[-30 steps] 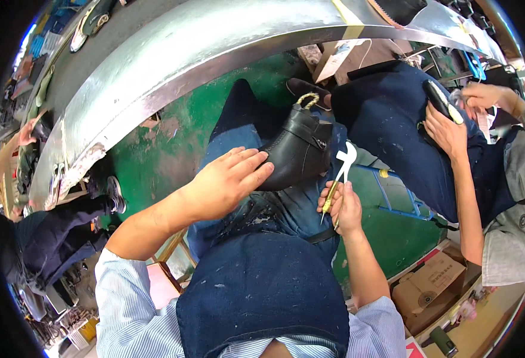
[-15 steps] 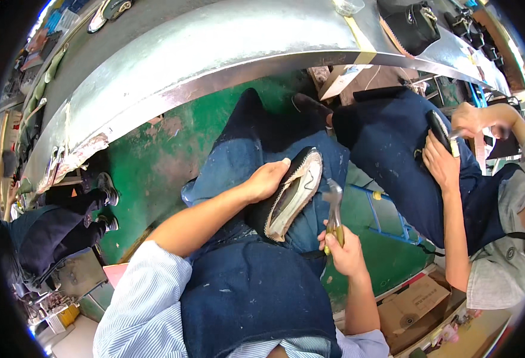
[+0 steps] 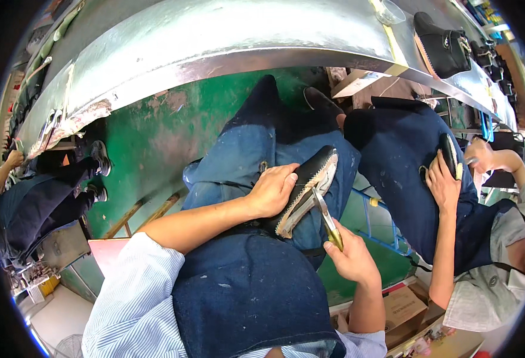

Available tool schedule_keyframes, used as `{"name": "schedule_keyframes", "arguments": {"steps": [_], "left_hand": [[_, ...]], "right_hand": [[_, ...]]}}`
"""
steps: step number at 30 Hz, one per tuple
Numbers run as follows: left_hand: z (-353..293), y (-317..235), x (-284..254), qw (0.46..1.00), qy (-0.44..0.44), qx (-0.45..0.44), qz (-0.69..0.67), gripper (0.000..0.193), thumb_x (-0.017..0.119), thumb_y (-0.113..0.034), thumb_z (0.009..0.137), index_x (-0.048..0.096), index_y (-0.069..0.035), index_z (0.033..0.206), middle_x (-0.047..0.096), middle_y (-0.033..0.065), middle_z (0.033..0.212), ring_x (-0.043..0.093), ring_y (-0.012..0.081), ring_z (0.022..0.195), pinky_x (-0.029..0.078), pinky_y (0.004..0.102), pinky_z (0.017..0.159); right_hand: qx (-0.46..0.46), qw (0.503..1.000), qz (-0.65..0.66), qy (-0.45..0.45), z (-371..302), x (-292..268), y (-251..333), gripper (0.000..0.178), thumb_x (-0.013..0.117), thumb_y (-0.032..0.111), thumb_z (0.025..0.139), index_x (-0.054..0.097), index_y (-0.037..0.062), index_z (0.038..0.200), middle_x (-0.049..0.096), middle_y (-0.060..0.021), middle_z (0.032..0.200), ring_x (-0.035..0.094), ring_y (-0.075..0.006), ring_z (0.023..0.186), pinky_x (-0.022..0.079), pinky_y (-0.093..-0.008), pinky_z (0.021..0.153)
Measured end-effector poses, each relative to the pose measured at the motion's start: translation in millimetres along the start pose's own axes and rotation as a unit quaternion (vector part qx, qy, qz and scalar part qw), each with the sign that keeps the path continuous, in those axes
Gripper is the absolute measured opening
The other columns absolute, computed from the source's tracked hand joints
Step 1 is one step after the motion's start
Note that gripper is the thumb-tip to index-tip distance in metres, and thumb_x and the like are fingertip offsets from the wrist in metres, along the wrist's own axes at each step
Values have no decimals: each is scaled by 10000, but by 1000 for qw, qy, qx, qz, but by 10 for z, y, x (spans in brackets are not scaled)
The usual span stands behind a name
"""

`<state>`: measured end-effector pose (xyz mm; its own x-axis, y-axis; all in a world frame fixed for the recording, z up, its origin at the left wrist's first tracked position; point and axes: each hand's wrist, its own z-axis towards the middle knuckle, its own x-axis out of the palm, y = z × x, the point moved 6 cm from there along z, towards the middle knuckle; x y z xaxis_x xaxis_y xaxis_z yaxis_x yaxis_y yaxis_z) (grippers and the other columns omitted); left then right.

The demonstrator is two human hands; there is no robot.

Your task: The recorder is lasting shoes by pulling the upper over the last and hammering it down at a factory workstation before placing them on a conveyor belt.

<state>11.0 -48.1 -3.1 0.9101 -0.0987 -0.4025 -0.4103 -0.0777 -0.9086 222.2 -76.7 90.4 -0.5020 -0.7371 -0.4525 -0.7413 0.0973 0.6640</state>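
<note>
A black shoe upper on its last [image 3: 321, 162] rests across my lap, with its pale sole side and toothed inner edge turned up to the right. My left hand [image 3: 272, 191] is closed over its left side, thumb and fingers pressing on the black leather. In my right hand [image 3: 353, 258] is a pair of lasting pincers [image 3: 323, 213] with a metal head and yellowish handles. Their jaws are at the pale edge of the sole side; whether they bite on it I cannot tell. My dark blue apron [image 3: 250, 286] lies under the shoe.
Ahead curves a metal workbench [image 3: 214, 45] bearing a black boot [image 3: 444, 48] and a clear plastic bowl [image 3: 389, 12]. Close on my right, a co-worker's hand [image 3: 442, 182] holds another black shoe [image 3: 450, 156]. A cardboard box [image 3: 399, 307] and blue rack [image 3: 367, 218] stand low on the right.
The pincers have moved left from beside the shoe onto its sole side, their handles tilting. The shoe has turned slightly, and the whole view has shifted a little.
</note>
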Motion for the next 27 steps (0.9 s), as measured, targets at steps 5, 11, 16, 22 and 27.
{"name": "schedule_keyframes", "arguments": {"steps": [5, 11, 16, 22, 27], "left_hand": [[-5, -66, 23, 999, -6, 28, 41, 409, 400, -247, 1009, 503, 30, 1292, 596, 242, 1206, 542, 398, 1150, 374, 469, 1018], [-83, 106, 33, 998, 49, -33, 9, 490, 393, -311, 1014, 420, 33, 1363, 507, 249, 1315, 461, 381, 1245, 338, 458, 1059], [2, 141, 56, 955, 96, -94, -266, 727, 535, -406, 970, 268, 53, 1467, 363, 250, 1459, 349, 321, 1378, 259, 400, 1154], [214, 12, 119, 956, 125, -83, -252, 897, 720, -406, 849, 245, -34, 1513, 472, 212, 1396, 419, 318, 1336, 312, 403, 1129], [207, -208, 71, 991, 101, -74, -34, 900, 720, -404, 807, 251, -166, 1537, 501, 211, 1348, 441, 391, 1277, 296, 462, 1108]], "right_hand": [[0, 993, -108, 37, 130, -186, 219, 524, 582, 190, 903, 467, -126, 1305, 585, -329, 1199, 583, -433, 1126, 456, -443, 982], [21, 978, -201, 55, 322, -173, 340, 276, 599, 210, 907, 589, -7, 1077, 661, -254, 898, 643, -434, 880, 499, -515, 779], [-52, 995, -50, -71, 384, 116, 83, 220, 626, 174, 888, 605, 13, 1037, 656, -225, 835, 644, -426, 802, 510, -480, 710], [9, 970, 230, -82, 309, 382, -300, 225, 641, 183, 898, 619, 19, 1050, 612, -123, 737, 636, -277, 686, 519, -399, 686], [-124, 937, -193, -265, 201, -296, 129, 262, 577, 84, 900, 593, -7, 1146, 632, -245, 962, 631, -413, 911, 516, -446, 821]]}}
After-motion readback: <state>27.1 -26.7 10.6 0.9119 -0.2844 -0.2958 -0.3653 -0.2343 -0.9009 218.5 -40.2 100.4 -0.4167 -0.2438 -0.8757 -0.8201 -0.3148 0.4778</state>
